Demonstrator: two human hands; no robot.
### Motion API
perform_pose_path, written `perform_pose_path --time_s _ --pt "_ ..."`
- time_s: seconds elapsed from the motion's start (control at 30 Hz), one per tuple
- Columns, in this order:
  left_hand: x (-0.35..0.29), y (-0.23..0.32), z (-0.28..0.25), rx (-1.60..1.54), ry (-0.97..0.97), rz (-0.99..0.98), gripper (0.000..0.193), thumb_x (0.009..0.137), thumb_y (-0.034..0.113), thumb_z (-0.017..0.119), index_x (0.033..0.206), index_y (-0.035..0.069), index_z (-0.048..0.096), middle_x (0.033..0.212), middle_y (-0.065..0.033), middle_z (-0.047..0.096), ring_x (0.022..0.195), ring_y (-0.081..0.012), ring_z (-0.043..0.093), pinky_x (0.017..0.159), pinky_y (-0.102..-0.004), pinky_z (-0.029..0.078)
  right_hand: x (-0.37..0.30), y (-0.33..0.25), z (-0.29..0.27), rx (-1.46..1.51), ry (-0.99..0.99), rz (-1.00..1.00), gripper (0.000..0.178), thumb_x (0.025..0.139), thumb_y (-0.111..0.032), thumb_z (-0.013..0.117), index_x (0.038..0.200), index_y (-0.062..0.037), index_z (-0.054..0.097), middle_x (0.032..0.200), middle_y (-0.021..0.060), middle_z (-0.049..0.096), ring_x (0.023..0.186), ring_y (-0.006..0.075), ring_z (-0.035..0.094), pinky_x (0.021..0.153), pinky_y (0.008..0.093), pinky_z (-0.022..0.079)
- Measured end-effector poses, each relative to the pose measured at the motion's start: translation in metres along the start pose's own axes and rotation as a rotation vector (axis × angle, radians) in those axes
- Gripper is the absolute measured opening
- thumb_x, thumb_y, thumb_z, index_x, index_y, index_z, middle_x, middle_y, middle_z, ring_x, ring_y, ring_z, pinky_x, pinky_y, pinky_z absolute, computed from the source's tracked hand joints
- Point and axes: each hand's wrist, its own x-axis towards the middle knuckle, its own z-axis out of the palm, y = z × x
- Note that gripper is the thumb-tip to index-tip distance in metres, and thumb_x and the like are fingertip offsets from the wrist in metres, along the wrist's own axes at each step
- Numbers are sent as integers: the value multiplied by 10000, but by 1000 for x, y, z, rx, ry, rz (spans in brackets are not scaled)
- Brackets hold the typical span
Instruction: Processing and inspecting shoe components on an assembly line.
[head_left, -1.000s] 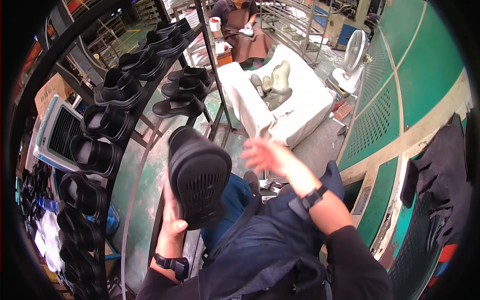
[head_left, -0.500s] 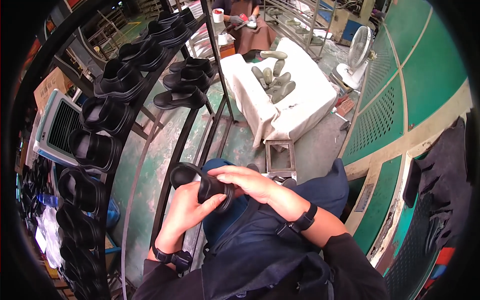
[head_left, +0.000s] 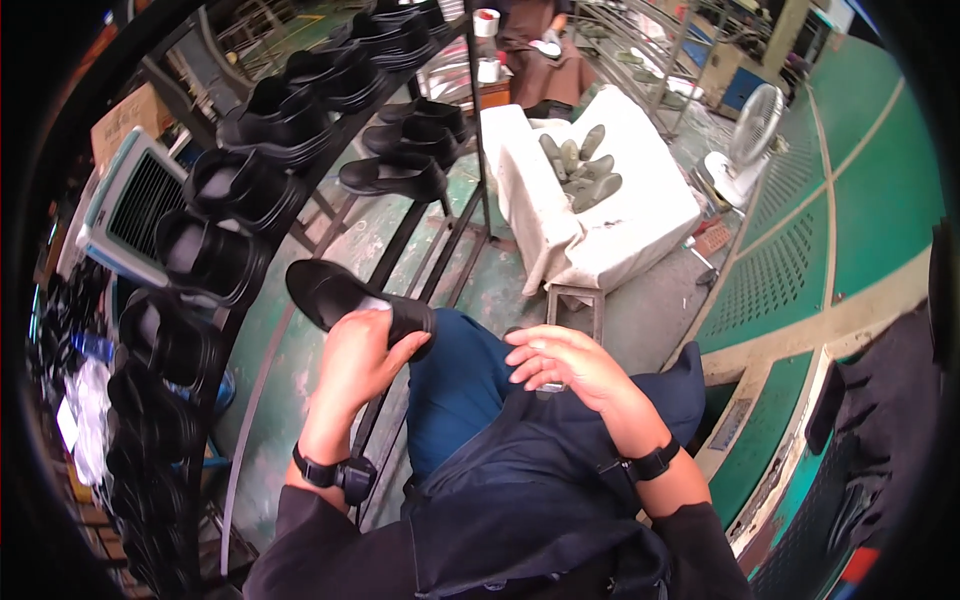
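Note:
A black shoe is held by its heel end in my left hand, its toe pointing up and to the left. Something pale shows inside it, partly covered by my fingers. My right hand is off the shoe, over my lap, its fingers apart and nothing in them. To the left, nearest my left hand, a dark metal rack carries a long row of black shoes. Several more black shoes stand on another part of the rack, beyond the held one.
Ahead, a table under a white cloth bears several olive shoe lasts. A small metal frame stands before it. At right are a white fan and green panels. A person in a brown apron sits beyond the table.
My right hand has let go of the shoe and moved right. My left hand has carried the shoe left and away from me, toward the rack. The view has shifted a little.

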Motion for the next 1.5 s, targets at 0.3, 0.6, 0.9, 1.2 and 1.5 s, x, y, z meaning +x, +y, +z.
perform_pose_path --time_s 0.3,0.6,0.9,1.2,1.5 --pt "109 -104 52 32 46 -59 433 812 448 759 862 18 732 887 -223 711 893 -410 684 831 -478 525 -4 -4 7 -10 24 -15 360 1020 -239 587 1284 3 627 1092 125 704 949 214 715 819 309 568" --pt "139 -171 168 50 150 -348 522 823 301 768 1288 113 625 1563 -136 393 1523 -360 217 1131 -719 283 -25 -23 -10 -105 106 -26 352 1038 -187 545 1315 25 592 1096 132 695 949 224 724 807 313 587" --pt "162 -237 182 66 264 -48 650 747 380 812 1292 69 642 1432 -219 530 1350 -417 439 1144 -558 303 -83 -132 -33 -689 38 -65 416 1020 -300 605 1355 -54 611 1148 82 703 949 152 704 803 294 559" --pt "106 -111 176 -633 -301 -20 357 991 174 625 1259 -62 637 1181 -179 689 1117 -259 649 1021 -380 478 -406 -163 -134 -717 1186 -117 378 1027 -336 583 1322 -111 654 1068 53 718 932 138 703 776 284 569" --pt "95 -25 186 -564 -611 -22 335 975 148 632 1231 -66 656 1123 -168 713 1046 -230 684 941 -345 523 -724 -39 -251 -676 2517 101 449 933 -427 592 1142 -59 743 1117 116 743 1019 217 690 846 363 533"
